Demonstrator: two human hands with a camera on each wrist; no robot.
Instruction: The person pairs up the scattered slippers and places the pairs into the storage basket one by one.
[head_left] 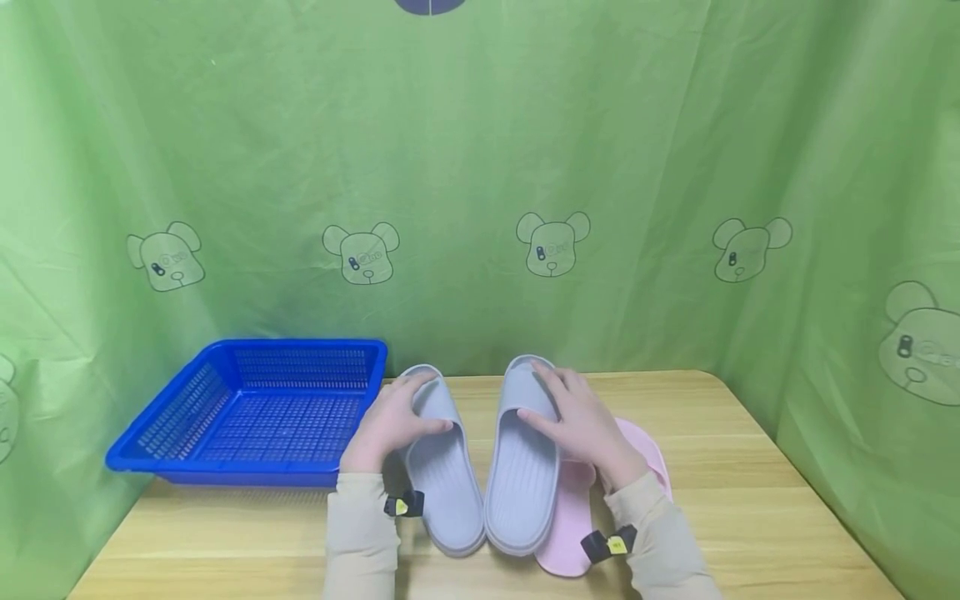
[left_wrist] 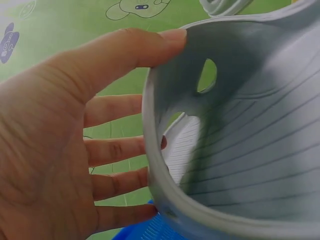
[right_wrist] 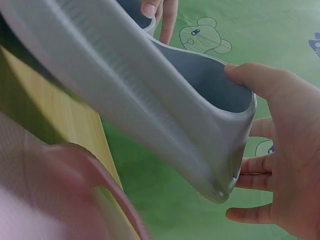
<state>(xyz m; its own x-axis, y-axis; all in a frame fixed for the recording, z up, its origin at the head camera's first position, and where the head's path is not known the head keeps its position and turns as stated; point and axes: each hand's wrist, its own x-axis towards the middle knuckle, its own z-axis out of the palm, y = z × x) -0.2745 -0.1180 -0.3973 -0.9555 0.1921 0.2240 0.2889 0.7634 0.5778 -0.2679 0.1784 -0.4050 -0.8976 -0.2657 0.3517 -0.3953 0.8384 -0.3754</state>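
While both slippers lie side by side, left hand (head_left: 390, 425) fingers clasp the left grey slipper (head_left: 446, 479), right hand (head_left: 581, 425) fingers the right grey slipper (head_left: 522, 475).

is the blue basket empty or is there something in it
Empty. The blue basket shows only its bare mesh floor; both grey slippers lie outside it on the table.

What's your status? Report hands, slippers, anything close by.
Left hand grips left grey slipper by its strap. Right hand grips right grey slipper. Pink slipper lies partly beneath the right one. Blue basket sits left.
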